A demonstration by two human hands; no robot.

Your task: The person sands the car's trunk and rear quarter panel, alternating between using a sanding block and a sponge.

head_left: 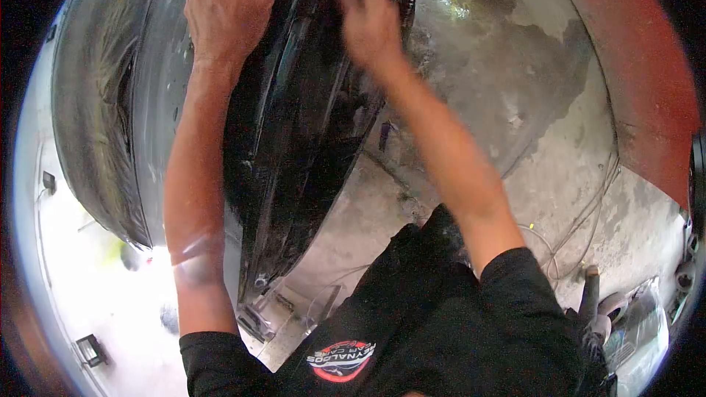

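A dark vehicle body (165,66) fills the upper left, with a glossy black lower section (301,125) that carries long ridges and wet-looking streaks. My left hand (232,4) lies against the grey-black surface at the top edge of the view, fingers bent and partly cut off. A thin yellowish sliver shows between its thumb and fingers, too little to name. Over the black section is my right hand (371,18), smeared by motion; whether it holds anything is hidden.
Dark wrinkled sheeting (95,103) covers the vehicle's left part. Wet patches mark the concrete floor (507,88) at right, beside a red surface (647,66). Thin hoses (588,213) run across the floor. A clear plastic-like container (640,323) stands at lower right.
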